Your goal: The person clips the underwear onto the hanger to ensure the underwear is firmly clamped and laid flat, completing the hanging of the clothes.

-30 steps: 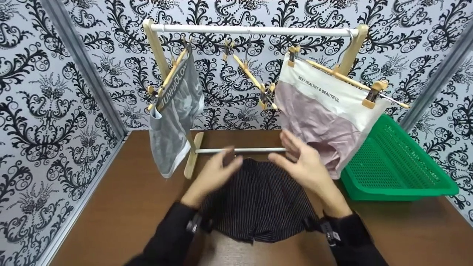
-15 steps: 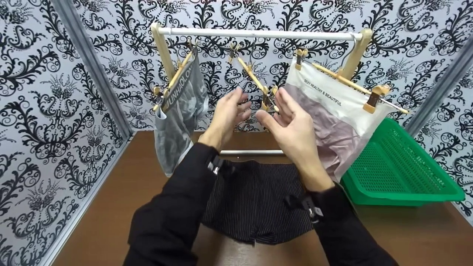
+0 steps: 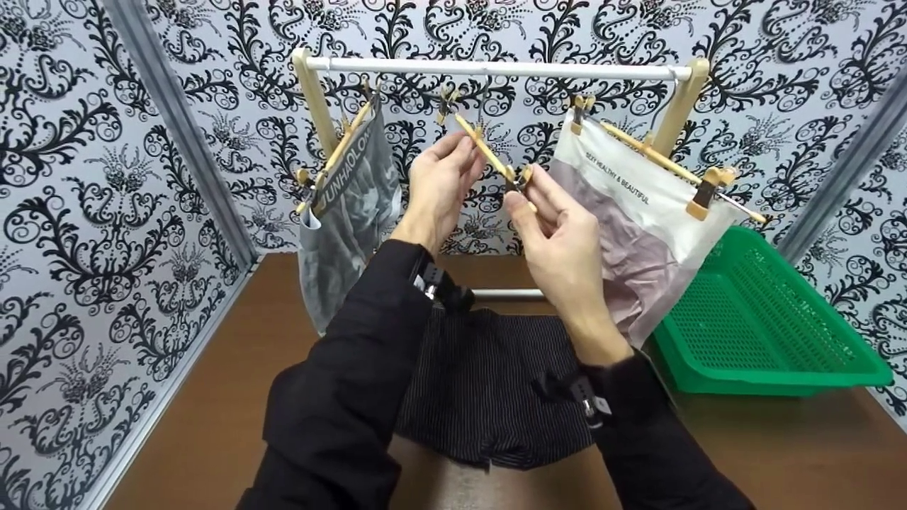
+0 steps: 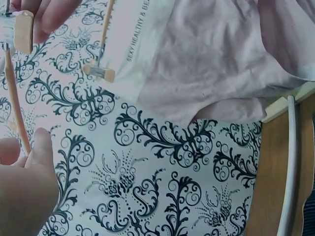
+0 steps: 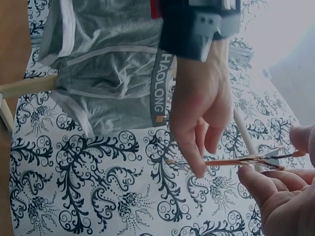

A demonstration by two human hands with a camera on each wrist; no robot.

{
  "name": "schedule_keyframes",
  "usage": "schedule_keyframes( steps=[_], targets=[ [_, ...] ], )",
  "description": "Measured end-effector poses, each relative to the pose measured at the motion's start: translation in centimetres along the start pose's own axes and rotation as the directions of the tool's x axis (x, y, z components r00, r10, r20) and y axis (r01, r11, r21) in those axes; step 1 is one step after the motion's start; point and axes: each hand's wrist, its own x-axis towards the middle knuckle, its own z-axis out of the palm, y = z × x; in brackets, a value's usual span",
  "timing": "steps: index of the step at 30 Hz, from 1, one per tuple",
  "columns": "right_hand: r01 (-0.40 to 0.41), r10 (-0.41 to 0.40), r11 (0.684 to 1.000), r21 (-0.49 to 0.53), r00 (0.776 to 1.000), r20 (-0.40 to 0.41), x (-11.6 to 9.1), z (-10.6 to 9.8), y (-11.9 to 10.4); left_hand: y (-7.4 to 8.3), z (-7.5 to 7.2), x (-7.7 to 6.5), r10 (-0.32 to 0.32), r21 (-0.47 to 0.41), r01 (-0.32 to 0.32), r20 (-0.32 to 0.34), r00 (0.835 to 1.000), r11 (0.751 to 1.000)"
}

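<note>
In the head view my left hand (image 3: pixel 443 180) pinches the bar of a wooden clip hanger (image 3: pixel 489 150) that hangs mid-rack with no garment on it. Left wrist view: thumb and fingers of that hand (image 4: pixel 24 189) sit around the wooden bar (image 4: pixel 15 98). My right hand (image 3: pixel 567 248) grips the hanger's nearer clip (image 3: pixel 516 180); in the right wrist view this clip (image 5: pixel 266 160) lies between its thumb and fingers. Below the forearms, dark pinstriped shorts (image 3: pixel 503 382) lie flat on the brown table (image 3: pixel 205 418), partly hidden by the sleeves.
A rack with a white rail (image 3: pixel 425 66) stands behind. Grey boxer briefs (image 3: pixel 351 219) hang from it at left, pink and white underpants (image 3: pixel 623 219) at right, each on a clip hanger. A green plastic basket (image 3: pixel 772 375) stands at right.
Both hands have risen from above the shorts to the middle hanger. The left has taken hold of its bar and the right its near clip. The shorts stay in place.
</note>
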Motion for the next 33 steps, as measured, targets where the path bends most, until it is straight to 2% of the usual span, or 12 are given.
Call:
schedule_keyframes(
  steps=[6,17,27,33],
  targets=[
    [0.049,-0.049,0.998,0.046,0.999,-0.003,0.0,0.2,-0.2,0.5,0.4,-0.1,-0.02,-0.033,0.021,0.027,0.999,0.999],
    [0.095,-0.095,0.992,0.087,0.995,-0.004,-0.5,-0.1,-0.4,1.1,0.7,-0.6,0.003,-0.048,0.003,0.109,0.994,0.999],
    [0.143,-0.143,0.985,0.097,0.99,-0.004,-1.2,-0.5,0.3,0.5,-0.4,-1.0,0.001,-0.005,0.0,0.15,0.989,1.0],
    [0.148,-0.149,0.986,0.08,0.989,-0.002,-2.0,-1.1,1.7,-0.5,-1.4,-1.5,-0.046,0.016,0.044,0.148,0.988,0.999]
  ],
)
